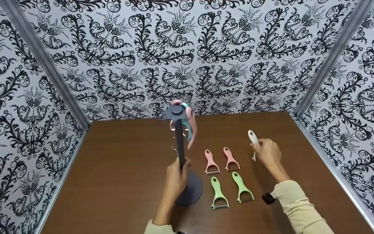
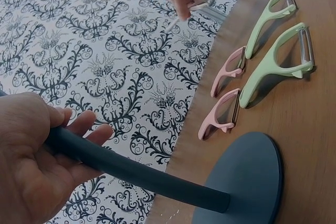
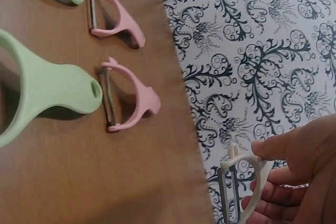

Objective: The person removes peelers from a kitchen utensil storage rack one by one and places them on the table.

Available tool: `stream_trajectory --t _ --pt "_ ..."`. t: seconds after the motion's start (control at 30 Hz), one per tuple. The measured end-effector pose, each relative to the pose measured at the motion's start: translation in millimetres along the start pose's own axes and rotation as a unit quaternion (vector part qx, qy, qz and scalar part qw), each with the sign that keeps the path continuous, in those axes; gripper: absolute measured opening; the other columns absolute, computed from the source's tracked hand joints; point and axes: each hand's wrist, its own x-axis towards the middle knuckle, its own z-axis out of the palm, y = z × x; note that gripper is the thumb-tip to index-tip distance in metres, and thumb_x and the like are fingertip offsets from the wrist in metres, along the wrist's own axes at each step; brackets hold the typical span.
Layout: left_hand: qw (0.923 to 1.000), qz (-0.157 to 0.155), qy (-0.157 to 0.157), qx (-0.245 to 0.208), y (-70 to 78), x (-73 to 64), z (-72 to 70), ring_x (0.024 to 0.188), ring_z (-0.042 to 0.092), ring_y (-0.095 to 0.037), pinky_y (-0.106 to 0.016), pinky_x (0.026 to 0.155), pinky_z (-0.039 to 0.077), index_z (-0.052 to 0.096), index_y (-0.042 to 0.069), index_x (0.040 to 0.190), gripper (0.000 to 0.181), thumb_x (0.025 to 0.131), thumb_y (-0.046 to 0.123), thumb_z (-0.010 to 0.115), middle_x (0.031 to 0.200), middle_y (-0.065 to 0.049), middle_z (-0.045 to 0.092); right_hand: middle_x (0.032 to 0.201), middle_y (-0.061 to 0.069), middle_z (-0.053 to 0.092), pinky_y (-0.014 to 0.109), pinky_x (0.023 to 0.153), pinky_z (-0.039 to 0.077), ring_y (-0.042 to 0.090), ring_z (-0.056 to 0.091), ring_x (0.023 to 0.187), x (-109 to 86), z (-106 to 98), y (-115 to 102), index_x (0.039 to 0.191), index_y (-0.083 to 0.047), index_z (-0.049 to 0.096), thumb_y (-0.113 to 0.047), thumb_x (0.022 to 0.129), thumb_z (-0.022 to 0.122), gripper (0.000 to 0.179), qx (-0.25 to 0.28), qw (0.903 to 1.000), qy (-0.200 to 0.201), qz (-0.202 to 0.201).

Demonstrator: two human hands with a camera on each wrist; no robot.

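Note:
My left hand (image 1: 175, 174) grips the dark grey post of a stand (image 1: 180, 143) with a round base, as the left wrist view also shows. Pink and light blue peelers (image 1: 192, 126) hang from the hooks at its top. Over the right part of the table, my right hand (image 1: 269, 152) pinches a white peeler (image 1: 252, 136), its blade end pointing down. In the right wrist view the white peeler (image 3: 260, 182) is held between thumb and fingers, apart from the table. Two pink peelers (image 1: 209, 161) and two green peelers (image 1: 218, 193) lie between the hands.
The brown wooden table (image 1: 115, 175) is bounded by patterned walls (image 1: 161, 42) at the back and both sides. Metal frame bars (image 1: 333, 55) run along the corners. The stand's round base (image 1: 193, 190) sits left of the green peelers.

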Motion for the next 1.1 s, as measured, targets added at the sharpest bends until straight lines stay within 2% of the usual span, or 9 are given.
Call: stream_trajectory --t 0.2,0.3,0.57,0.7,0.8,0.97,1.1 --pt "1.0 0.0 -0.002 -0.003 0.3 -0.9 0.3 0.079 0.071 -0.026 -0.038 0.069 0.058 0.064 0.001 0.098 0.007 0.104 0.003 0.059 0.086 -0.006 0.072 0.104 0.028 0.072 0.062 0.074 0.049 0.05 0.067 0.094 -0.7 10 9 0.109 0.001 0.075 -0.024 0.095 0.072 0.029 -0.004 0.9998 -0.018 0.013" --pt "1.0 0.002 -0.002 -0.004 -0.5 -0.7 0.5 0.078 0.071 -0.024 -0.038 0.069 0.058 0.064 0.001 0.098 0.007 0.103 0.001 0.059 0.086 -0.006 0.071 0.102 0.026 0.072 0.061 0.074 0.049 0.049 0.067 0.094 -1.3 14 12 0.108 0.001 0.076 -0.024 0.095 0.073 0.028 -0.006 0.9995 -0.025 0.02" --pt "0.9999 -0.01 -0.005 0.005 -1.5 -0.6 1.0 0.073 0.068 -0.024 -0.032 0.064 0.053 0.064 0.001 0.099 0.009 0.104 0.007 0.06 0.086 -0.009 0.071 0.096 0.021 0.073 0.056 0.069 0.05 0.04 0.067 0.084 1.4 29 19 0.109 0.0 0.076 -0.025 0.094 0.074 0.029 -0.013 0.9984 -0.047 0.026" --pt "0.9999 -0.01 -0.002 0.005 -0.7 -1.1 1.4 0.072 0.065 -0.017 -0.032 0.064 0.052 0.064 0.0 0.099 0.01 0.104 0.007 0.06 0.085 -0.012 0.071 0.097 0.021 0.073 0.056 0.071 0.05 0.041 0.067 0.086 2.6 35 23 0.109 0.0 0.076 -0.025 0.094 0.075 0.029 -0.016 0.9972 -0.061 0.041" --pt "0.9999 -0.01 -0.002 0.002 -0.1 -1.0 1.3 0.072 0.064 -0.016 -0.033 0.064 0.052 0.064 -0.001 0.099 0.01 0.104 0.007 0.06 0.085 -0.013 0.071 0.099 0.022 0.072 0.057 0.072 0.049 0.042 0.067 0.088 3.3 38 25 0.109 -0.001 0.076 -0.026 0.094 0.074 0.029 -0.024 0.9959 -0.07 0.052" --pt "0.9999 -0.011 -0.001 0.003 0.2 -0.5 0.4 0.072 0.066 -0.02 -0.033 0.064 0.053 0.064 0.001 0.099 0.009 0.104 0.006 0.06 0.085 -0.01 0.071 0.104 0.025 0.072 0.058 0.073 0.049 0.046 0.067 0.093 3.7 44 27 0.109 -0.002 0.076 -0.027 0.094 0.074 0.029 -0.035 0.9942 -0.083 0.059" --pt "1.0 -0.005 0.0 0.003 0.1 0.1 -0.2 0.072 0.067 -0.024 -0.033 0.064 0.052 0.064 0.001 0.099 0.008 0.104 0.005 0.06 0.085 -0.006 0.071 0.101 0.024 0.072 0.058 0.072 0.049 0.044 0.067 0.091 3.9 47 28 0.106 -0.002 0.077 -0.026 0.094 0.074 0.027 -0.039 0.993 -0.093 0.061"
